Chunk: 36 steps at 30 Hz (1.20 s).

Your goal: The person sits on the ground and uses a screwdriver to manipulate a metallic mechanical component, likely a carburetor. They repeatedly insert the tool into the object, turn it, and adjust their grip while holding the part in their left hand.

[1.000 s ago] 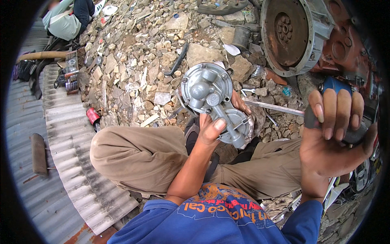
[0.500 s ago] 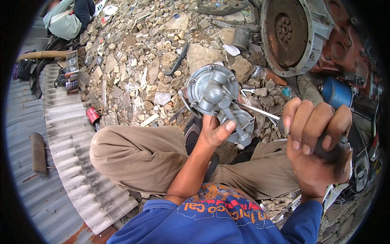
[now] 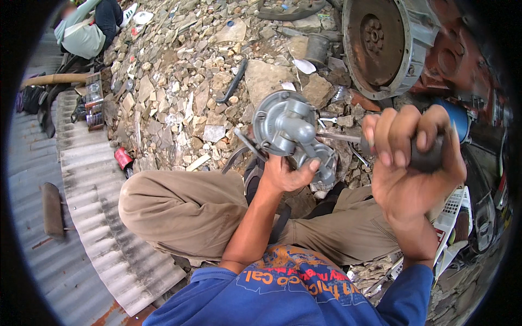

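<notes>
Over the rubble (image 3: 213, 133), our left grip (image 3: 285, 175) holds the housing (image 3: 284, 124), now turned further; our right grip (image 3: 410, 171) clasps the screwdriver (image 3: 345, 138), perhaps reaching easier.

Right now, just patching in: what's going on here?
The person's left hand holds up a grey metal part. The right hand grips a screwdriver, its shaft pointing at the part's right side; whether the tip touches can't be told. Rubble lies beyond, with a round housing at upper right.
</notes>
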Available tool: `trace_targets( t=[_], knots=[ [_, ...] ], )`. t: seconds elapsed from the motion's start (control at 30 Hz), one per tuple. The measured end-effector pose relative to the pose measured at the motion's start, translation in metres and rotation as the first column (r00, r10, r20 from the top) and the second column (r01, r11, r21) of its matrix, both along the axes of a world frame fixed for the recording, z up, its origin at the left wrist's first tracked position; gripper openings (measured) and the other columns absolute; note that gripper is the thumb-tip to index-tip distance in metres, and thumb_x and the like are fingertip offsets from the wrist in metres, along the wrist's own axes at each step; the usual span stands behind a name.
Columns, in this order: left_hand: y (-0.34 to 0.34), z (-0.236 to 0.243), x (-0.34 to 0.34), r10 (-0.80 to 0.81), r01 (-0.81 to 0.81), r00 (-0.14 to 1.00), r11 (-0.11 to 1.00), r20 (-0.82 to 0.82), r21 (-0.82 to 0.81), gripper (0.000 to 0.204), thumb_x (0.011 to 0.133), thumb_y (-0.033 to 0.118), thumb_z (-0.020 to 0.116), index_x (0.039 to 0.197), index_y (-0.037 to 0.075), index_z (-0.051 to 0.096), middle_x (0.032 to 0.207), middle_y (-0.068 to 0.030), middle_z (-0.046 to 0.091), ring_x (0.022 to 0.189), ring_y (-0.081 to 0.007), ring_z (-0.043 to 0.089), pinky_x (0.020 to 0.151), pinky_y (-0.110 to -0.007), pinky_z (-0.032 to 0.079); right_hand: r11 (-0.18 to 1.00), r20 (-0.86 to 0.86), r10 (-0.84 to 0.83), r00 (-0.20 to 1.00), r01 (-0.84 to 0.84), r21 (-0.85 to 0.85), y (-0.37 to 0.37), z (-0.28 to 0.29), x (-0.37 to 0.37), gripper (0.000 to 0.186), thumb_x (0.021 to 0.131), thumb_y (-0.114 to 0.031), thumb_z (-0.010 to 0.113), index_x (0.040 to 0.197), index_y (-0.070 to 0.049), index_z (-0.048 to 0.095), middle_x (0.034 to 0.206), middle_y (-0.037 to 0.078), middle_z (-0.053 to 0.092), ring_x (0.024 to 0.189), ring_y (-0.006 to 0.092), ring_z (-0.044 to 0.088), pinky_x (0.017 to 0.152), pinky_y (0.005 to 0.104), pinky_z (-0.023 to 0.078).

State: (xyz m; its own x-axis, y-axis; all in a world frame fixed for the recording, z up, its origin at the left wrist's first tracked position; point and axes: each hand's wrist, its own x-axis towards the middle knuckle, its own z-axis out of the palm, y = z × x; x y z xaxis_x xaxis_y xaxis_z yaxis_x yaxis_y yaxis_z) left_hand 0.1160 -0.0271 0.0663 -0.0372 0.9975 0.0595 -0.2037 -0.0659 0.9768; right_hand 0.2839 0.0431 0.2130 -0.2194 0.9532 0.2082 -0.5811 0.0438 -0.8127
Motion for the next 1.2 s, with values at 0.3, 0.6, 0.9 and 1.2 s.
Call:
trace_targets(
  t=[0.3,0.6,0.9,1.2],
  knots=[
    [0.004,-0.011,0.017,0.15,-0.15,0.988,0.989,0.023,-0.005,0.068,0.083,0.012,0.076,0.139,-0.003,0.041,0.118,-0.0134,0.06,0.103,-0.0209,0.061,0.089,-0.036,0.051,0.883,-0.321,-0.207,0.924,0.035,-0.468,0.02,-0.014,0.008,0.043,0.102,-0.05,0.046,0.083,-0.012,0.047,0.07,0.003,0.047,0.072,0.019,0.046,0.08,0.0358,0.039],
    [0.027,-0.001,0.027,0.35,-0.214,0.863,0.907,-0.364,0.364,0.03,0.071,0.007,0.079,0.098,0.003,0.065,0.089,-0.0035,0.067,0.077,-0.0178,0.064,0.068,-0.033,0.053,0.795,-0.302,-0.306,0.903,0.068,-0.603,0.032,-0.025,0.018,0.033,0.101,-0.038,0.058,0.088,-0.009,0.048,0.077,0.003,0.044,0.077,0.0174,0.044,0.085,0.0358,0.04],
    [0.022,-0.035,0.016,0.304,-0.302,0.953,0.943,-0.013,-0.141,0.05,0.079,0.024,0.075,0.118,0.0,0.055,0.106,-0.0134,0.06,0.098,-0.0226,0.061,0.085,-0.041,0.053,0.965,-0.12,-0.236,0.964,0.217,-0.15,0.057,0.015,0.067,0.028,0.103,-0.033,0.051,0.089,-0.01,0.047,0.073,0.0,0.041,0.068,0.0141,0.04,0.079,0.0331,0.038],
    [0.031,0.016,0.004,0.0,0.021,0.874,0.999,0.485,-0.039,0.057,0.062,0.049,0.071,0.092,0.006,0.049,0.086,-0.0105,0.051,0.084,-0.027,0.059,0.083,-0.039,0.044,0.981,-0.144,-0.002,0.99,-0.025,-0.191,0.035,0.005,0.031,0.028,0.103,-0.034,0.044,0.085,-0.013,0.043,0.066,-0.001,0.038,0.061,0.0117,0.036,0.072,0.031,0.033]
  ],
)
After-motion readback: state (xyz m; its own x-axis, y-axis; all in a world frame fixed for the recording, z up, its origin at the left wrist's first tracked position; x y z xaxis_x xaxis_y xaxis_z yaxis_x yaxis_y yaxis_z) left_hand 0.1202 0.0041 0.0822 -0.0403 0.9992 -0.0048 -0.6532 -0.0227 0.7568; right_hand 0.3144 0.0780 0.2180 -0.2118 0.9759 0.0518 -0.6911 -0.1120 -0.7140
